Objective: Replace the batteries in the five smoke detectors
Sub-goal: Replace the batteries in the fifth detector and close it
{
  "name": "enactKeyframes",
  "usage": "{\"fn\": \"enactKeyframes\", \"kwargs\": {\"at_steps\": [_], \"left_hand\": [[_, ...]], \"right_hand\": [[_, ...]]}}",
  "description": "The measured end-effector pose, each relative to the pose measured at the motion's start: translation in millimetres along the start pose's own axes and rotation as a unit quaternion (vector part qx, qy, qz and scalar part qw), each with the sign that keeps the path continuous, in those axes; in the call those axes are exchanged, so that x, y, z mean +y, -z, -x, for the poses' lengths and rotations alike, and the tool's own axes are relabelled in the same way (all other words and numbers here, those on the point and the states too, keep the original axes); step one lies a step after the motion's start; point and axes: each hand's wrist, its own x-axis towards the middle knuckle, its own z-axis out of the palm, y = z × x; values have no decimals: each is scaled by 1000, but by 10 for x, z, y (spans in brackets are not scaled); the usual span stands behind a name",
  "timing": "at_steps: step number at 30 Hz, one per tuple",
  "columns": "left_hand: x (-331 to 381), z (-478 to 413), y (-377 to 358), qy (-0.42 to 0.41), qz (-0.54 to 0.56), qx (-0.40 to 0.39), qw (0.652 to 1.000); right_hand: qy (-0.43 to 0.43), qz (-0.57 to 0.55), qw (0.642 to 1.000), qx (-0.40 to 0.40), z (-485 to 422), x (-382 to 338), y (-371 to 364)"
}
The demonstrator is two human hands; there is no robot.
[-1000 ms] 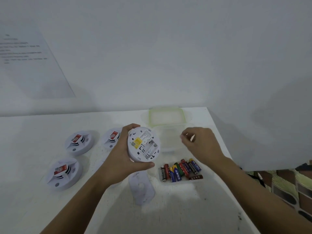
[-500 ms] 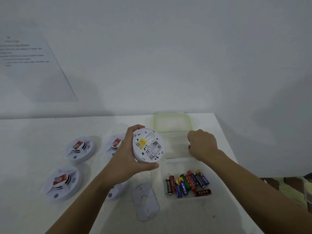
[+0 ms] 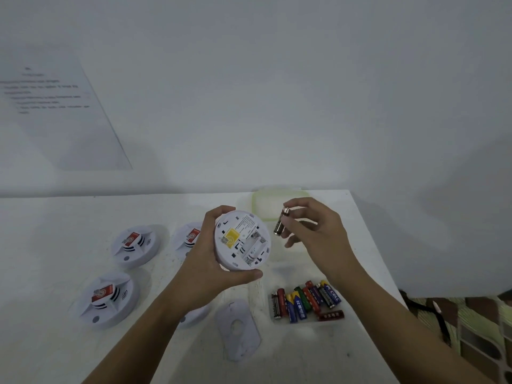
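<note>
Smoke detector (image 3: 242, 241) in left grip (image 3: 205, 261), battery (image 3: 280, 224) pinched in right grip (image 3: 315, 231) — above white table (image 3: 50, 239), white wall (image 3: 277, 106) behind.

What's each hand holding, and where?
Left hand grips the detector round its rim; right hand pinches a battery by its upper half.

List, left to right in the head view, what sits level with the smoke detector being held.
Left rear smoke detector → half-hidden smoke detector → held smoke detector → battery → right hand pinching it.
</note>
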Motion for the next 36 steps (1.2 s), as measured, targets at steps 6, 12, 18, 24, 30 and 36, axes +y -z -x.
{"fn": "enactKeyframes", "kwargs": {"at_steps": [6,12,18,24,30,36], "left_hand": [[120,125,-95,-24,12,33,999],[144,242,-161,-38,-14,37,998],[193,269,-156,-39,-15,23,999],[198,226,-173,-38,-33,29,998],[155,140,-134,-32,-46,0,998],[101,11,-4,-18,-34,-2,999]], "right_hand": [[23,-27,999,8,278,-93,-89],[92,145,985,28,450,60,-128],[138,143,980,-28,490,107,-176],[166,180,966,-79,451,187,-182],[-4,72,990,-119,38,41,40],[-33,349,921,-172,-382,316,170]]}}
